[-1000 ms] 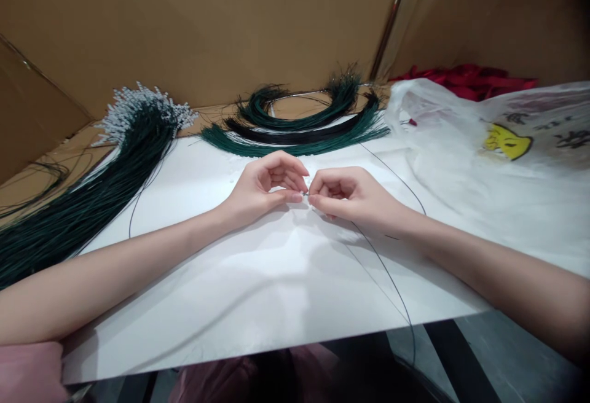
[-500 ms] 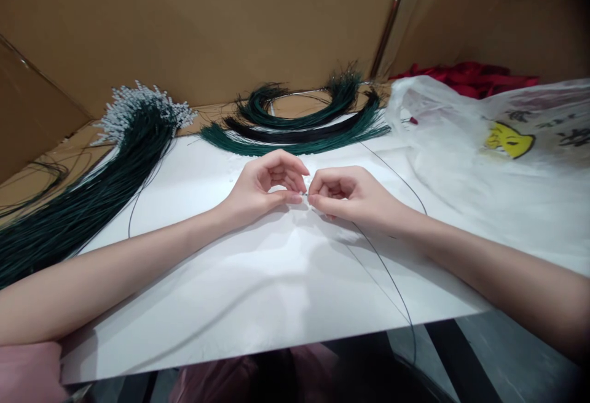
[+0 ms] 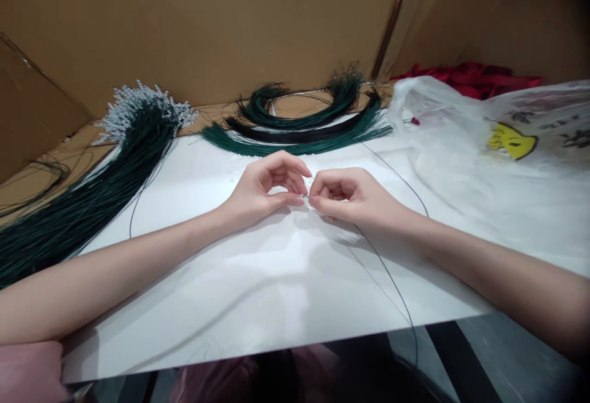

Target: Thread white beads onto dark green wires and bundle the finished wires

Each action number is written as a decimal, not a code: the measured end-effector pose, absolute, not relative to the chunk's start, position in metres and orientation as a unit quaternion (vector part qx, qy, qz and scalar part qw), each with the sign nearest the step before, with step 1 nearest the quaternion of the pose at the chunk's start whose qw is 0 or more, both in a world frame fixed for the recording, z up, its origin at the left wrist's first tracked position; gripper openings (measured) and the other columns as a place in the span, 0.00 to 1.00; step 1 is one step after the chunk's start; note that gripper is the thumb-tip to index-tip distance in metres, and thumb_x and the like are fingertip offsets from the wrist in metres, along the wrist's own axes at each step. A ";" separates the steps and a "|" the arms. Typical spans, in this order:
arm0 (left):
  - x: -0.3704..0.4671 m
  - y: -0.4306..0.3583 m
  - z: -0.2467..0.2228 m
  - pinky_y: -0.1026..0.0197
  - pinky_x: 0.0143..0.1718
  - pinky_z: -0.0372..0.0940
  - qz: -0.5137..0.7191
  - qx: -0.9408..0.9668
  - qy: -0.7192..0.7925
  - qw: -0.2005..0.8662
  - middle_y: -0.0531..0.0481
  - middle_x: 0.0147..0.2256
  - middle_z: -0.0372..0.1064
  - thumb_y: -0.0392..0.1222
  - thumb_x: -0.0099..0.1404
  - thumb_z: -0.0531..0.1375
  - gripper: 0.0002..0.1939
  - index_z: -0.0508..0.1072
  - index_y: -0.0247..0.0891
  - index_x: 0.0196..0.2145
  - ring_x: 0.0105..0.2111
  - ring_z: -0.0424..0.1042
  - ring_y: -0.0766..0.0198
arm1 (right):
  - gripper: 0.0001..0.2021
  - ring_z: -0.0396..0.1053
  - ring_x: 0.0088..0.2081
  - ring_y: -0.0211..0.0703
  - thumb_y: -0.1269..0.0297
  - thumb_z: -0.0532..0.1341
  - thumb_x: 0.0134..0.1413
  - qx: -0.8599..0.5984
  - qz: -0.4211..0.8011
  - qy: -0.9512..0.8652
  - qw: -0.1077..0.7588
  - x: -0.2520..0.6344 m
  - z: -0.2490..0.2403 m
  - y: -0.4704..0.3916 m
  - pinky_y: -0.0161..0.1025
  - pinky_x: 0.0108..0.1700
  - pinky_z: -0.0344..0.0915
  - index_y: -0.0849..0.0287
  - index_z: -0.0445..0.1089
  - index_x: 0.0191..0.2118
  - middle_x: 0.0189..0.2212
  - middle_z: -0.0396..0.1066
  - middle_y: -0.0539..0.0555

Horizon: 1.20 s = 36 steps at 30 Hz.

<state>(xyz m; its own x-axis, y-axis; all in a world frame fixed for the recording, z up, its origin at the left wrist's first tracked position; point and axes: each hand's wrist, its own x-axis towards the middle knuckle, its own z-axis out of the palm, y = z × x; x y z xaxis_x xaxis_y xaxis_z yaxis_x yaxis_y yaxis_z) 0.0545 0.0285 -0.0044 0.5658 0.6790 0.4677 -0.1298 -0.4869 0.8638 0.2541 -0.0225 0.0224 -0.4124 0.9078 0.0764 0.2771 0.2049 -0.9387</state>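
Fingertip work on a thin dark wire [image 3: 391, 277], tip mid-sheet between the hands.
White sheet [image 3: 207, 317] lay under it all; left forearm [image 3: 152, 258] and right forearm [image 3: 483, 262] came in from the near corners and converged at centre, a good braced pose, I judged. Right hand [image 3: 353, 194] was curled, thumb and index pinched narrow on the wire, which trailed from below that hand over the near edge. Left hand [image 3: 270, 185] had its index arched, gap below it; thumb sat at the wire's tip, couldn't tell if a finger behind clamped it. My read: the step wanted a steady right pinch close to the tip, small left-finger moves, no drag from the hanging tail. Detail at the very tip was too small to make out.
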 end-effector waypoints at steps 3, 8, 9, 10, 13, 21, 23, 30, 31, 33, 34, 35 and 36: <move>0.054 0.029 -0.004 0.67 0.37 0.72 0.430 0.746 0.178 0.476 0.52 0.32 0.73 0.30 0.52 0.72 0.19 0.74 0.36 0.40 0.32 0.75 0.69 | 0.06 0.56 0.22 0.30 0.75 0.60 0.51 -0.423 0.464 -0.700 0.339 0.254 0.023 -0.022 0.33 0.24 0.50 0.62 0.67 0.25 0.18 0.60 0.45; 0.054 0.028 -0.004 0.68 0.37 0.72 0.431 0.737 0.180 0.488 0.52 0.32 0.74 0.29 0.52 0.71 0.18 0.74 0.36 0.40 0.32 0.75 0.69 | 0.06 0.56 0.21 0.30 0.76 0.59 0.51 -0.425 0.462 -0.700 0.341 0.254 0.024 -0.023 0.32 0.24 0.50 0.62 0.67 0.25 0.18 0.60 0.45; 0.054 0.028 -0.004 0.68 0.37 0.72 0.430 0.737 0.182 0.489 0.52 0.32 0.74 0.29 0.52 0.71 0.17 0.74 0.36 0.40 0.32 0.75 0.69 | 0.06 0.56 0.21 0.30 0.76 0.60 0.51 -0.425 0.462 -0.700 0.341 0.254 0.024 -0.023 0.32 0.24 0.50 0.62 0.67 0.25 0.18 0.60 0.45; 0.054 0.028 -0.005 0.67 0.38 0.72 0.430 0.737 0.184 0.488 0.52 0.32 0.74 0.30 0.52 0.71 0.17 0.74 0.36 0.40 0.32 0.75 0.68 | 0.06 0.56 0.21 0.30 0.77 0.60 0.51 -0.425 0.462 -0.701 0.339 0.254 0.024 -0.023 0.32 0.24 0.50 0.62 0.67 0.25 0.18 0.60 0.45; 0.053 0.029 -0.005 0.67 0.38 0.72 0.427 0.738 0.187 0.488 0.51 0.32 0.74 0.31 0.53 0.71 0.18 0.74 0.36 0.40 0.32 0.75 0.68 | 0.06 0.56 0.22 0.31 0.77 0.60 0.50 -0.423 0.461 -0.704 0.336 0.254 0.023 -0.022 0.33 0.24 0.50 0.62 0.67 0.25 0.18 0.60 0.45; 0.053 0.029 -0.005 0.67 0.36 0.73 0.422 0.736 0.202 0.489 0.51 0.32 0.75 0.34 0.52 0.72 0.17 0.74 0.35 0.39 0.31 0.75 0.68 | 0.06 0.56 0.21 0.31 0.76 0.60 0.50 -0.420 0.461 -0.708 0.332 0.255 0.022 -0.022 0.33 0.24 0.50 0.62 0.67 0.26 0.18 0.61 0.45; 0.053 0.029 -0.005 0.67 0.37 0.73 0.422 0.734 0.203 0.491 0.51 0.32 0.75 0.33 0.52 0.72 0.17 0.74 0.35 0.39 0.31 0.75 0.68 | 0.06 0.55 0.22 0.31 0.76 0.60 0.50 -0.422 0.458 -0.707 0.333 0.254 0.022 -0.023 0.33 0.24 0.50 0.62 0.67 0.26 0.18 0.60 0.45; 0.053 0.030 -0.006 0.68 0.38 0.73 0.416 0.735 0.197 0.498 0.51 0.33 0.75 0.33 0.53 0.72 0.17 0.74 0.36 0.40 0.32 0.76 0.69 | 0.06 0.55 0.22 0.31 0.75 0.60 0.51 -0.415 0.463 -0.706 0.338 0.254 0.022 -0.022 0.33 0.24 0.49 0.61 0.66 0.26 0.18 0.60 0.45; 0.053 0.030 -0.006 0.67 0.38 0.73 0.416 0.736 0.198 0.497 0.51 0.32 0.75 0.33 0.53 0.72 0.17 0.74 0.36 0.40 0.31 0.76 0.69 | 0.06 0.55 0.22 0.31 0.75 0.60 0.51 -0.415 0.463 -0.707 0.338 0.254 0.022 -0.022 0.33 0.24 0.50 0.61 0.66 0.25 0.18 0.60 0.45; 0.053 0.030 -0.006 0.67 0.37 0.73 0.416 0.737 0.199 0.494 0.51 0.32 0.75 0.35 0.53 0.72 0.17 0.74 0.36 0.40 0.31 0.76 0.68 | 0.06 0.55 0.22 0.31 0.75 0.60 0.51 -0.415 0.464 -0.707 0.335 0.254 0.022 -0.022 0.33 0.24 0.50 0.61 0.66 0.25 0.18 0.60 0.45; 0.053 0.030 -0.006 0.66 0.37 0.73 0.416 0.738 0.201 0.492 0.51 0.32 0.75 0.35 0.53 0.72 0.17 0.74 0.36 0.40 0.31 0.76 0.68 | 0.06 0.55 0.22 0.31 0.75 0.60 0.51 -0.415 0.464 -0.707 0.335 0.254 0.022 -0.021 0.33 0.24 0.50 0.61 0.67 0.25 0.18 0.60 0.44; 0.053 0.030 -0.006 0.66 0.37 0.73 0.416 0.739 0.202 0.490 0.51 0.32 0.75 0.36 0.53 0.72 0.17 0.74 0.36 0.40 0.31 0.76 0.67 | 0.06 0.55 0.21 0.31 0.75 0.60 0.51 -0.415 0.463 -0.707 0.336 0.254 0.022 -0.021 0.33 0.24 0.49 0.61 0.67 0.25 0.18 0.60 0.44; 0.053 0.029 -0.006 0.66 0.37 0.73 0.415 0.740 0.204 0.488 0.50 0.32 0.75 0.36 0.53 0.72 0.17 0.74 0.36 0.40 0.31 0.76 0.67 | 0.06 0.55 0.21 0.31 0.75 0.60 0.51 -0.414 0.462 -0.708 0.337 0.254 0.022 -0.021 0.33 0.24 0.49 0.61 0.67 0.25 0.18 0.60 0.44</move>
<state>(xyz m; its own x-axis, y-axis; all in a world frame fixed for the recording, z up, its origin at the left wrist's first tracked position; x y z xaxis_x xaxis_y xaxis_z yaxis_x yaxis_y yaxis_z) 0.0529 0.0294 -0.0059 0.5726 0.7065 0.4160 -0.1036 -0.4410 0.8915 0.2543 -0.0214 0.0219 -0.4294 0.8982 0.0938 0.2747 0.2289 -0.9339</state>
